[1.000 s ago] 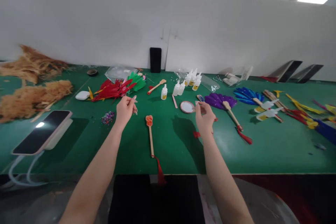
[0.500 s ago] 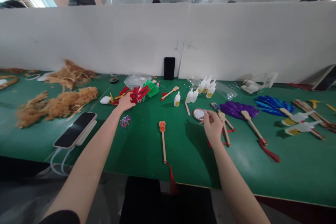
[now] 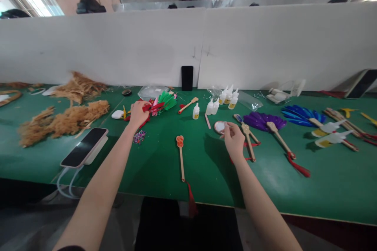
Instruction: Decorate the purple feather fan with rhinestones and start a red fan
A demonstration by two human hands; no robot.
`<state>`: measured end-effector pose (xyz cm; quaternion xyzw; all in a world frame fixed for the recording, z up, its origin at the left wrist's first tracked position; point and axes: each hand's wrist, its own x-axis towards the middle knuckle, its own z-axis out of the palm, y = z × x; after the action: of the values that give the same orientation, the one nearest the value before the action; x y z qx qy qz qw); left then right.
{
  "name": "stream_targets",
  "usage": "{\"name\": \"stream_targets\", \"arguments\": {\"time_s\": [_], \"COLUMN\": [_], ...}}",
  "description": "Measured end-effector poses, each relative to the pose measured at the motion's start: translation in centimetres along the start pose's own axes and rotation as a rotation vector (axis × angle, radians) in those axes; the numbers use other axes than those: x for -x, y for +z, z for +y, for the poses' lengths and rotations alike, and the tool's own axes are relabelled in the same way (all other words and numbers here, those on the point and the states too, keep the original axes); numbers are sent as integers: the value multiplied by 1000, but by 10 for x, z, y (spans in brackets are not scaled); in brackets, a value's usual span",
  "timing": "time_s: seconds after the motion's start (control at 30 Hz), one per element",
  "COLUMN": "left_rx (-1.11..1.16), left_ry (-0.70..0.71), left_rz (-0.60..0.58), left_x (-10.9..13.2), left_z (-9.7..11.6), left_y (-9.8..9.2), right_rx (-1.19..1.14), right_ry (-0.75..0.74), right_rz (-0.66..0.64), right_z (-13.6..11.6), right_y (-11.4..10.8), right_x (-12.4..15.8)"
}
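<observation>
My left hand (image 3: 139, 114) is closed round some red pieces (image 3: 154, 108) at the left, beside green feather-like pieces (image 3: 167, 100). My right hand (image 3: 233, 136) pinches the edge of a small round white disc (image 3: 219, 126) with a brownish rim, above the table. Between my hands lies a wooden stick (image 3: 182, 162) with an orange patterned head and a red tassel (image 3: 191, 200). Purple sequins (image 3: 139, 137) form a small heap below my left hand. Close to my right hand are wooden handles (image 3: 249, 141) with red cords.
Several glue bottles (image 3: 196, 111) stand mid-table. Purple (image 3: 262, 120) and blue (image 3: 300, 115) fans lie right. Brown fibre (image 3: 64, 119) and a phone (image 3: 85, 147) with cables lie left. A white partition (image 3: 103, 47) edges the table; another phone (image 3: 187, 78) leans on it.
My left hand has drawn up slightly, lifting some red pieces away from the red bunch. My right hand stays at the round disc. The view has shifted a little.
</observation>
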<state>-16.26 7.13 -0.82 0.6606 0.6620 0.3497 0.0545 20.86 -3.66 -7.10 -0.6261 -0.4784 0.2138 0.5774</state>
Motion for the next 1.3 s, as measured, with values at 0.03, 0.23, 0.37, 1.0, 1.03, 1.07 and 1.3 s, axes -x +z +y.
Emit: {"name": "stream_targets", "arguments": {"time_s": [0.03,0.23,0.37,1.0,1.03,1.07,1.3], "left_rx": [2,-47,-67,542,576,599,210], "left_ry": [-4,-170,-265,-384,-402,-412,-241], "left_rz": [-7,3,-180,-350,-347,-350,-271], "left_x": [-1,-3,16,36,40,42,53], "left_z": [2,-16,-35,6,9,12,22], "left_y": [1,-18,-24,-48,-47,-45,-20], "right_rx": [-2,-20,-35,-11,-9,-7,-9], "right_ry": [-1,-5,-6,-1,0,1,7], "right_rz": [-1,-1,-13,-26,-24,-22,-24], "right_z": [-1,-5,-9,-5,-5,-5,-2], "right_y": [0,-1,2,-1,-1,-1,0], "right_x": [1,3,3,3,3,3,1]}}
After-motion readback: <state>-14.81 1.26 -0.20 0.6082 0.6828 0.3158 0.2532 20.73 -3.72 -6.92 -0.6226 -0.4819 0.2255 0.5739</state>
